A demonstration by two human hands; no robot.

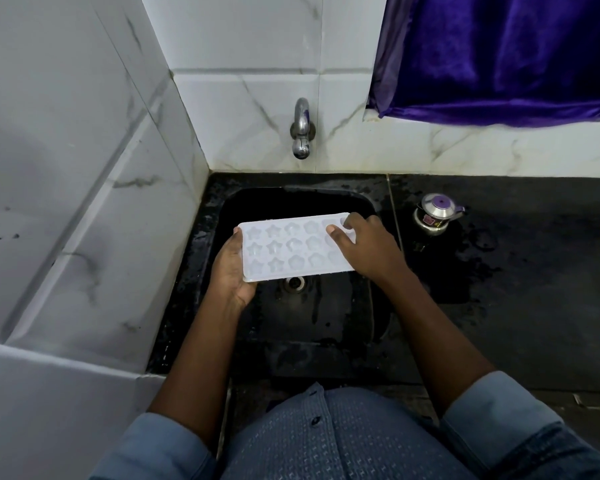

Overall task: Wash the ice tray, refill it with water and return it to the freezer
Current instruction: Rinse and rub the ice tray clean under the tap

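Observation:
A white ice tray (291, 249) with star and flower shaped cells hangs level over the black sink (364, 306). My left hand (231, 271) grips its left end from below, thumb on the rim. My right hand (364, 245) holds the right end, thumb on the top face and fingers curled over the far edge. A chrome tap (301, 129) sticks out of the tiled wall above the sink; no water runs from it. The drain (294, 283) shows just under the tray's near edge.
A small steel kettle with a purple lid (435, 213) stands on the wet black counter (534, 271) right of the sink. White marble tiles (84, 202) wall in the left side and back. A purple curtain (516, 53) hangs at the upper right.

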